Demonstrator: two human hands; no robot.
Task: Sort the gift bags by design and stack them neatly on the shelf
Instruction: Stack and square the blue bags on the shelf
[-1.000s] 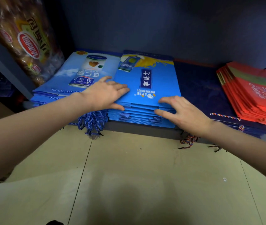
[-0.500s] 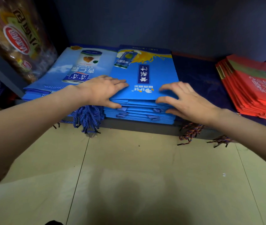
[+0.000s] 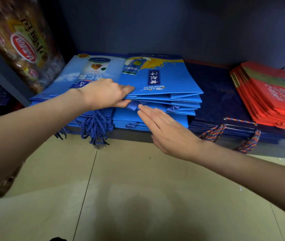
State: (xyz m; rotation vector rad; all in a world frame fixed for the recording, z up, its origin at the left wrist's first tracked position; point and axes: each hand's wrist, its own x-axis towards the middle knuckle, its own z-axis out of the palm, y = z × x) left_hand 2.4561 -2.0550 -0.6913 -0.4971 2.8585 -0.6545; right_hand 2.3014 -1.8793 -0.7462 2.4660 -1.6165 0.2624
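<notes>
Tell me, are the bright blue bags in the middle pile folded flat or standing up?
Folded flat. The bright blue bags lie stacked on the shelf, printed side up, thin layered edges showing in front.

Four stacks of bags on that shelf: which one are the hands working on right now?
The bright blue stack with the yellow splash, second from the left. The left hand grips its top bags; the right hand lies flat against its front edge. The other stacks go untouched.

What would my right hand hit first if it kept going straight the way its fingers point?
Probably the front edge of the bright blue paper gift-bag stack; the right hand already has straight fingertips at it.
</notes>
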